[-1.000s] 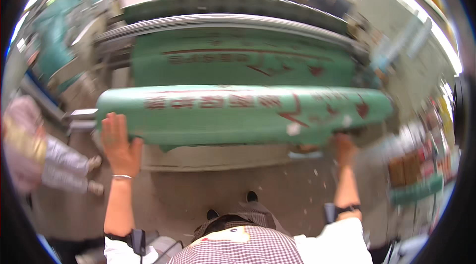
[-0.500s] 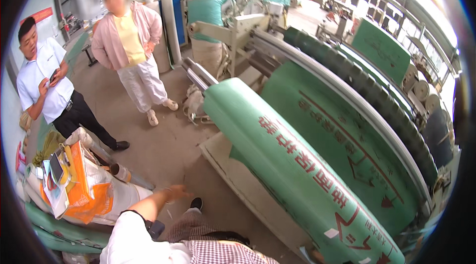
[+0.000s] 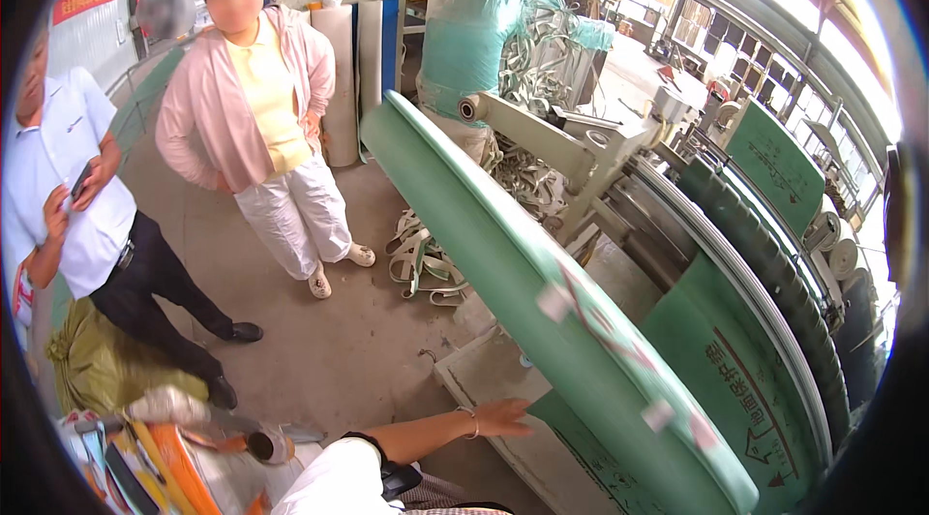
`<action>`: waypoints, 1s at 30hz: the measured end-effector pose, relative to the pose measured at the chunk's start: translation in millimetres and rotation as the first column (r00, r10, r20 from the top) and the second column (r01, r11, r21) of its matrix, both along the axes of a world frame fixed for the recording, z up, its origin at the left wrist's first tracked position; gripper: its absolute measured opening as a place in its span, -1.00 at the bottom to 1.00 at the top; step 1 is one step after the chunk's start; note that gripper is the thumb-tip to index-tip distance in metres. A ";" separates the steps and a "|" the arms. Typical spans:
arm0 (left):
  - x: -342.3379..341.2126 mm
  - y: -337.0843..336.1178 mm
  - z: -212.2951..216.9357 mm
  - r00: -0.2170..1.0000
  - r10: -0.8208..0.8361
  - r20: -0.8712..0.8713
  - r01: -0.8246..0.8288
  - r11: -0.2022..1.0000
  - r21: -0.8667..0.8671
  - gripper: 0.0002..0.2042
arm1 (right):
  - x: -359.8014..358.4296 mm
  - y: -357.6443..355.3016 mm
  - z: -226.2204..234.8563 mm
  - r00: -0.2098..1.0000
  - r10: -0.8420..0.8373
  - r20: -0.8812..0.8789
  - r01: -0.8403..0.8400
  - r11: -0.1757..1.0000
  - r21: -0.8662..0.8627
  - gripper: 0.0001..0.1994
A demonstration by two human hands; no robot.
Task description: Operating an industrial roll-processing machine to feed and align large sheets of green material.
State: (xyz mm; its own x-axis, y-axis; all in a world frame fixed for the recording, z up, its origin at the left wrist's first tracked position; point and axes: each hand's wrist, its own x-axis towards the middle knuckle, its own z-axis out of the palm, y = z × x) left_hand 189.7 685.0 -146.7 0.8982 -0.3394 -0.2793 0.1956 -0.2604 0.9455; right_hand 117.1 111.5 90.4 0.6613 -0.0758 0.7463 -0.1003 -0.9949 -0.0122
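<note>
A long roll of green sheeting (image 3: pixel 484 229) with red print slants across the middle, tilted, its far end raised above the floor. Small white labels (image 3: pixel 555 302) show on its side, blurred. My left hand (image 3: pixel 501 416), with a bracelet at the wrist, reaches out just left of the roll's near part. Its fingers are stretched out; whether they touch the roll I cannot tell. Beneath the roll lies a pale machine bed (image 3: pixel 489 370), and more printed green sheet (image 3: pixel 745 379) hangs from the machine (image 3: pixel 764 254). My right hand does not show.
Two people stand at the left: one in a pink jacket (image 3: pixel 198 118), one in a white shirt (image 3: pixel 92 166) holding a phone. Loose strapping (image 3: pixel 421 258) lies on the floor by the machine. A cluttered orange-and-white bundle (image 3: pixel 179 467) and an olive sack (image 3: pixel 116 360) sit at the lower left.
The green roll has come off the machine's front and swung left, its far end raised. My left hand has moved right toward it. The view has shifted too.
</note>
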 end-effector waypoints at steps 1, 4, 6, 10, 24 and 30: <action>13.7 4.3 10.3 0.996 0.062 0.057 -0.052 0.987 -0.151 -0.13 | 13.8 67.6 17.4 0.979 0.050 -0.197 0.004 0.965 0.263 -0.75; 57.3 41.0 48.8 0.980 0.145 0.136 -0.061 0.872 -0.486 -0.23 | 63.9 252.0 45.0 0.752 0.579 -0.315 -0.272 0.709 0.651 -0.77; 99.8 86.2 27.2 0.950 0.299 -0.091 -0.238 0.503 -0.831 -0.35 | 88.4 358.0 56.7 0.386 0.879 -0.278 -0.501 0.453 0.737 -0.76; 125.5 206.0 93.5 0.736 0.524 -0.429 -0.426 -0.135 -0.895 -0.50 | 97.9 441.2 56.5 0.111 0.907 -0.406 -0.618 0.383 0.687 -0.69; 6.0 274.5 -6.0 0.428 0.517 -0.741 -0.807 -0.149 -0.571 -0.45 | 86.0 468.1 24.5 -0.050 0.890 -0.453 -0.630 0.324 0.706 -0.82; -68.7 150.8 13.6 0.294 0.317 -0.902 -0.953 0.165 -0.253 -0.39 | 43.8 448.1 -32.9 -0.124 0.838 -0.532 -0.844 0.192 0.500 -0.17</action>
